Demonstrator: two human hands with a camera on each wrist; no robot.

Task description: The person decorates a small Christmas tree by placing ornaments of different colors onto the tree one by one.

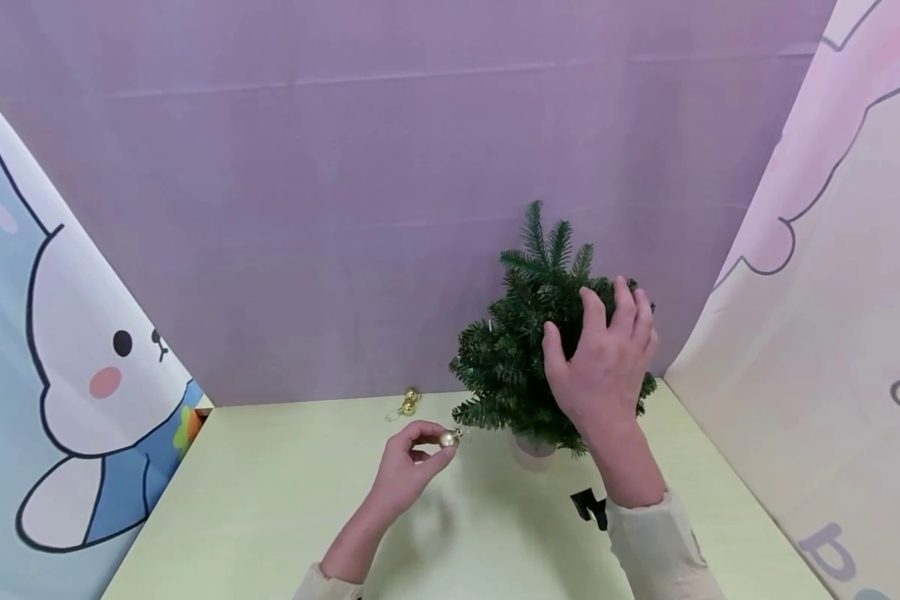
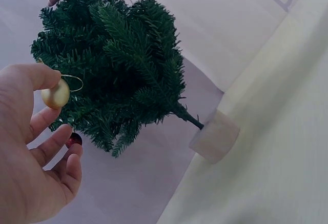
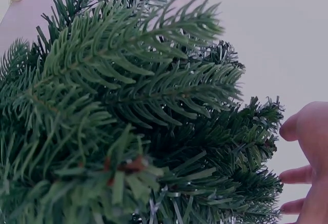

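Note:
A small green artificial Christmas tree (image 1: 513, 350) stands upright on a pale round base (image 1: 532, 452). My left hand (image 1: 405, 467) is in front and to the left of it, pinching a gold bauble (image 2: 55, 94) between thumb and fingertip. A thin gold hanging loop (image 2: 75, 82) sticks out from the bauble. Against the tree's right side is my right hand (image 1: 607, 371), fingers spread and slightly bent, fingertips at the branch ends in the right wrist view. A dark red bauble (image 2: 75, 140) shows behind the left fingers; whether it hangs on the tree I cannot tell.
Two gold baubles (image 1: 409, 402) lie at the table's back edge, left of the tree. A black object (image 1: 587, 505) shows on the table beside the right sleeve (image 1: 660, 542). A purple cloth (image 1: 307, 250) backs the pale table (image 1: 270, 500), with printed cloths at both sides.

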